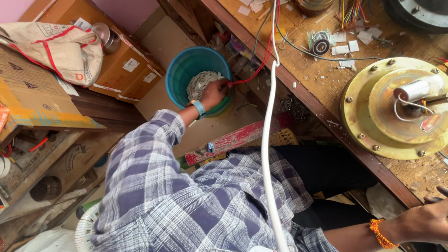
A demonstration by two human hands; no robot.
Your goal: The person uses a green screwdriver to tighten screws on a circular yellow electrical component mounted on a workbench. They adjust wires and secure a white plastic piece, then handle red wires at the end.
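At the far left a cream sack with red trim (pixel 56 49) lies slumped over brown cardboard boxes (pixel 123 70), and below them a cluttered wooden shelf (pixel 42 163) holds odd parts. Just right of the boxes stands a teal bucket (pixel 184 70), filled with pale paper scraps (pixel 200 81). The left hand (pixel 213 93), wearing a blue wristband, reaches from a plaid sleeve (pixel 154 154) into the bucket's right side; its fingers are curled down onto the scraps, touching them near the rim, but whether they actually pinch any scrap cannot be told from this angle. A red wire (pixel 254 72) runs from just beside that hand up toward the bench. Below the bucket a worn red bar (pixel 233 140) lies on the floor. A thick white cable (pixel 267 149) hangs down the middle of the view, across the plaid shirt. Further right runs the edge of a wooden workbench (pixel 326 88), strewn with small white paper pieces (pixel 347 46) and a small bearing (pixel 320 45). On it sits a round yellow motor housing (pixel 368 116) with bolts around its flange and a white cylinder (pixel 417 88) on top. At the bottom right corner the right hand (pixel 427 219), with an orange thread at the wrist, rests at the bench edge, well apart from the bucket; its fingers run out of view, so its hold cannot be told
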